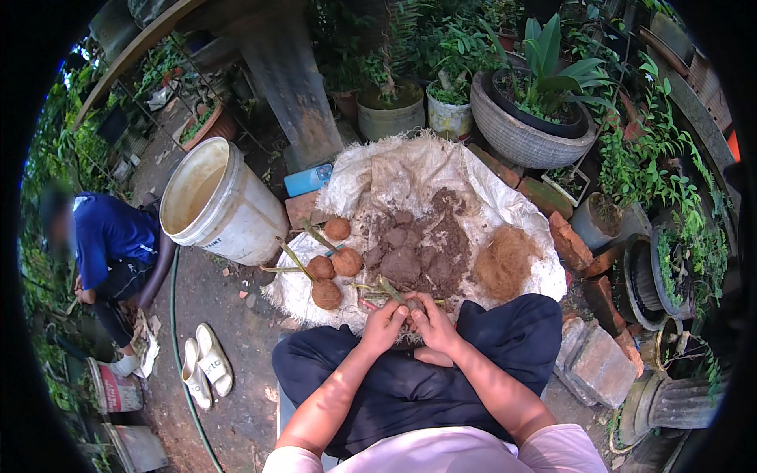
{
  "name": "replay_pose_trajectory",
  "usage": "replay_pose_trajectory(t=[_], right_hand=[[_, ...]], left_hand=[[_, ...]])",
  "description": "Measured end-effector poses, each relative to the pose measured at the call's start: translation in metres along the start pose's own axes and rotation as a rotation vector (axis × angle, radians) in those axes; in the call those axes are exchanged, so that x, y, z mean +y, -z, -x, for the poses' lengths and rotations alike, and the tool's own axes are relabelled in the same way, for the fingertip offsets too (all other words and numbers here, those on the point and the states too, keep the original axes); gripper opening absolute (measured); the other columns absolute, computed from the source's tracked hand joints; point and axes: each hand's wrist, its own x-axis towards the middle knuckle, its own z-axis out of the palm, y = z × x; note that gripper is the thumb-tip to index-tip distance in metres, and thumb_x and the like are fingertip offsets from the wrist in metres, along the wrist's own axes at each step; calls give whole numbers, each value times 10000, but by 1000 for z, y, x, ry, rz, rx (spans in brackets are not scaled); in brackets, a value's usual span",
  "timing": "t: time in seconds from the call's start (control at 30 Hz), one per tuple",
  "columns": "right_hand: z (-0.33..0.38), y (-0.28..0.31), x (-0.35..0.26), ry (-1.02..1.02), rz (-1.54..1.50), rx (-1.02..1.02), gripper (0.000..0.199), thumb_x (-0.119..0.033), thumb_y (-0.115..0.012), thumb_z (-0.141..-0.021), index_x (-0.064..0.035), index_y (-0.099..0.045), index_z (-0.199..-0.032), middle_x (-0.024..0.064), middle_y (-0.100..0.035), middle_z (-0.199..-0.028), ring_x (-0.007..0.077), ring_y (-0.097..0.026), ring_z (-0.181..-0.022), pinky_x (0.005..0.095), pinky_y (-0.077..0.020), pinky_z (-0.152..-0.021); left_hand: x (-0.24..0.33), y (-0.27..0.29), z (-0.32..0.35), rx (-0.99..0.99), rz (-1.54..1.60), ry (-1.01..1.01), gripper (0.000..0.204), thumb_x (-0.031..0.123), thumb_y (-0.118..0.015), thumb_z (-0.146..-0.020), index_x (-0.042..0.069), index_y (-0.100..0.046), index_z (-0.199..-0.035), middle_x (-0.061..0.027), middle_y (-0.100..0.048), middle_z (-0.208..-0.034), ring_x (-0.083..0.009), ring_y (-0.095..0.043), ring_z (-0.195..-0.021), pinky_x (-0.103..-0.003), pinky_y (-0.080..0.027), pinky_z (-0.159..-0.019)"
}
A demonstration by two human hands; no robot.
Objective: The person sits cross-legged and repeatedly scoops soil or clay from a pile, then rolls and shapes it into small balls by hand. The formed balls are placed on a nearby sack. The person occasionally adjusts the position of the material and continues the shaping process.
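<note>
My left hand [384, 326] and my right hand [431, 322] meet in front of my lap, both with fingers closed. A green plant cutting [390, 289] sticks up from between them; its lower end is hidden by my fingers. Just beyond lies a heap of dark, wet soil [400, 265] in lumps, spread on a white woven sack [378, 169]. Left of the soil are several round brown balls that look wrapped in fibre, among them one ball [347, 262] and a nearer ball [326, 296]; green stems rise from some. To the right sits a tangle of brown coconut fibre [507, 265].
A white bucket [244, 221] and a blue bottle-like object [307, 180] stand beyond the balls. Potted plants [544, 102] line the back; bricks [569, 240] edge the right. Sandals [206, 363] and a hose [174, 315] lie left, near another seated person [118, 244].
</note>
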Motion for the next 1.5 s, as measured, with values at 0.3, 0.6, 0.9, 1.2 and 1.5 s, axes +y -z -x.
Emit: replay_pose_trajectory(t=[0.3, 0.6, 0.9, 1.2, 1.5], right_hand=[[-21, -5, 23, -190, -374, -29, 310, -237, -464, -1058, -72, -491, -1318, 24, -574, -885, 95, -547, -711, 268, -464, -628], [-26, -3, 34, -48, -250, 112, 183, -190, -485, -1045, -56, -534, -1159, 2, -540, -846, 79, -499, -714, 261, -441, -626], [-28, -3, 34, -208, -529, 39, 145, -172, -488, -1046, -77, -550, -1137, -5, -553, -864, 59, -520, -663, 234, -457, -566], [-30, 5, 24, -225, -515, 9, 211, -248, -467, -1071, -64, -568, -1087, -9, -563, -817, 42, -530, -640, 219, -432, -505], [-24, -4, 24, -124, -4, 21, 400, -355, -464, -1058, -55, -472, -1323, 137, -653, -941, 264, -663, -795, 400, -523, -721]], left_hand=[[3, -4, -9, 79, -303, 142, 327, 285, -531, -1020, 43, -615, -1222, -207, -687, -904, -343, -677, -826, -415, -524, -732], [-11, -9, -8, -30, -487, -29, 285, 263, -596, -974, 33, -619, -1142, -220, -685, -980, -442, -648, -917, -491, -511, -781], [-4, -4, -3, -10, -521, -32, 222, 232, -632, -947, 14, -667, -963, -209, -688, -946, -420, -656, -892, -495, -506, -772], [-5, -1, -7, -63, -457, -39, 216, 178, -622, -953, 9, -663, -1080, -203, -679, -1143, -416, -667, -910, -440, -526, -793], [-28, -3, -12, 9, -11, 116, 349, 229, -485, -1051, 10, -554, -1314, -187, -594, -1337, -272, -600, -1190, -354, -441, -1006]])
